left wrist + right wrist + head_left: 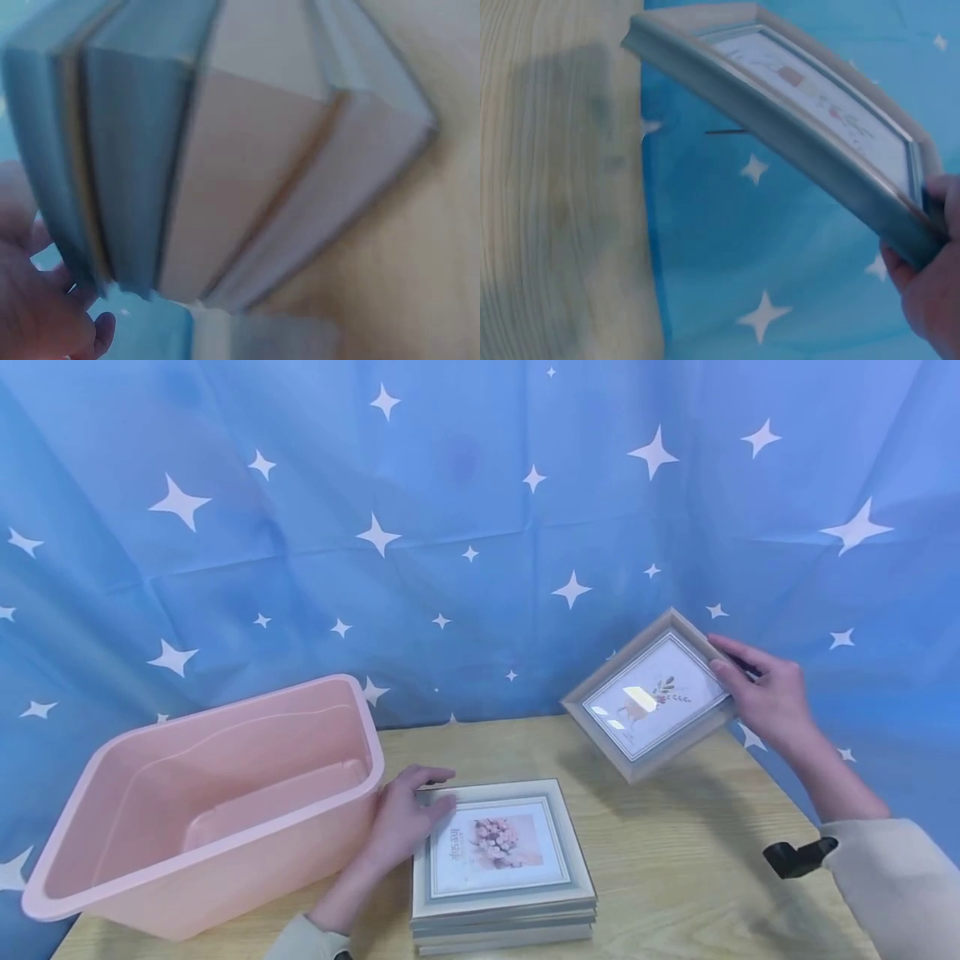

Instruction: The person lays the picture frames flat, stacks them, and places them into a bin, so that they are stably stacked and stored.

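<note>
My right hand [772,697] pinches a picture frame [600,739] by its right side, thumb on the front. This frame is tilted in the air above the table, with a pale border and a small floral print behind reflecting glass. In the right wrist view the same frame slants up and to the left from my fingers. A stack of several picture frames [504,935] lies on the table, the top one with a pink flower print. Next to its far left corner is my left hand [401,822], its thumb and fingers loosely extended at the edge.
A pink plastic tub [262,868] stands at the left of the wooden table [645,877], right beside my left hand, with its bare inner floor showing. Behind the table hangs a blue cloth [465,460] with white stars. A black device sits at my right sleeve [892,877].
</note>
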Demonstrator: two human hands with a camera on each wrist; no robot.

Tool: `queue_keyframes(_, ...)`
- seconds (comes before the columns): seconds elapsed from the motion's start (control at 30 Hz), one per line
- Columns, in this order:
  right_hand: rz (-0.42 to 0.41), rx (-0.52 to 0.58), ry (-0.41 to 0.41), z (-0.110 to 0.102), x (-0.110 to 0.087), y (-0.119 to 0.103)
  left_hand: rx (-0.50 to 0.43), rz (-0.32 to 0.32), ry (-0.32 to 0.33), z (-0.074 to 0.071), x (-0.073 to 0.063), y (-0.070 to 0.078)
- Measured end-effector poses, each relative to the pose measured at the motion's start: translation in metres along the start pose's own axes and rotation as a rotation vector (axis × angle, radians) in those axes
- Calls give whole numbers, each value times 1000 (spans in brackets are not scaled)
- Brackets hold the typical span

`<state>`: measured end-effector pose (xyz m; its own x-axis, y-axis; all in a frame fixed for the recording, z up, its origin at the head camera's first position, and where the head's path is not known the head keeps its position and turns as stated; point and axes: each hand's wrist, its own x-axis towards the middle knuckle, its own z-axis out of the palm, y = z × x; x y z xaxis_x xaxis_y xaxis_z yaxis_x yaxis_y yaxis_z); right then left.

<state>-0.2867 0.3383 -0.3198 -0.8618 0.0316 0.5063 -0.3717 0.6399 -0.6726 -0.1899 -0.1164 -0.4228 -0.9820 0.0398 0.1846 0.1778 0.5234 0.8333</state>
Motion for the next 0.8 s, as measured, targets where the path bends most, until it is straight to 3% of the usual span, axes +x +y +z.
queue_keyframes(0.13,16,122,52,9,-6,-20,-20,79,35,1,-5,19)
queue_keyframes(0.27,57,217,38,16,-11,-41,-56,222,82,3,-6,40)
queue_keyframes(0.37,61,278,4,22,-14,-57,-69,321,110,2,-2,53)
queue_keyframes(0.53,-5,390,-50,35,-20,-80,-88,434,123,-7,13,73)
queue_keyframes(0.63,-41,409,-82,44,-27,-91,-122,472,89,-17,22,84)
queue_keyframes(0.8,-80,385,-165,57,-42,-110,-179,477,-28,-30,29,101)
